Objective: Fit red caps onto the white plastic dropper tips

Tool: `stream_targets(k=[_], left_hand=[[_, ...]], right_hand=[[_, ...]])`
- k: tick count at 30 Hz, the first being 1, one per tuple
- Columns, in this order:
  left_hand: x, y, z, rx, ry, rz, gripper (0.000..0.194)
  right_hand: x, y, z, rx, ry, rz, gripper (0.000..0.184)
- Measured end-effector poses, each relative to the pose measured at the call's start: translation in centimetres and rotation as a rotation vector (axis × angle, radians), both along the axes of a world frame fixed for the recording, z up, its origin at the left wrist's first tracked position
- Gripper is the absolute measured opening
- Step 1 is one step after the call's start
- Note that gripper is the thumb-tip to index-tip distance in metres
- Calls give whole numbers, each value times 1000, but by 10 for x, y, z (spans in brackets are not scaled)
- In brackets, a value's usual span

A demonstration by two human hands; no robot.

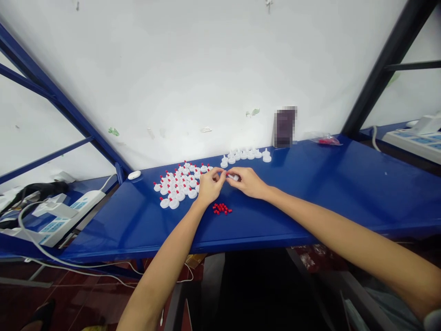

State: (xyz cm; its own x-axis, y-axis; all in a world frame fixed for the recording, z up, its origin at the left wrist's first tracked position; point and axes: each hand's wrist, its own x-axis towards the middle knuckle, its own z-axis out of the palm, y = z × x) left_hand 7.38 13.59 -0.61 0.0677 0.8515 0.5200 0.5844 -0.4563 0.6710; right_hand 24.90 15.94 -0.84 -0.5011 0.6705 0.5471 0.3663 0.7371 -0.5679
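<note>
My right hand is closed around a white nozzle cap, lying sideways with its tip towards the left. At that tip my left hand pinches a small red cap; whether it is fully seated I cannot tell, as fingers partly cover it. To the left stand many white nozzle caps with red tips, mostly upright in a cluster. Behind my hands is a group of white nozzle caps without red tips. A loose pile of small red caps lies in front of my left hand.
The blue table meets a white wall behind. A dark upright object, blurred out, leans there, beside a clear bag with red pieces. A white oval case sits at the left back. Power strips and cables lie left.
</note>
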Motion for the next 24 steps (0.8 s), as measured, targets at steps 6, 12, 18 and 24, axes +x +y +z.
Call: stream_targets(k=[6,12,18,24], left_hand=[[0,-7,3,-2,98,-87,30],[-3,-7,4,76,355,-155,52],[-6,-7,6,129,484,-146,49],[-5,-8,6,137,474,-139,52]], right_hand=[[0,2,-3,-111,113,-23,24],[1,5,-3,-178,178,-66,23],[1,3,-1,-126,138,-58,24],[0,0,2,-76,135,-61,24]])
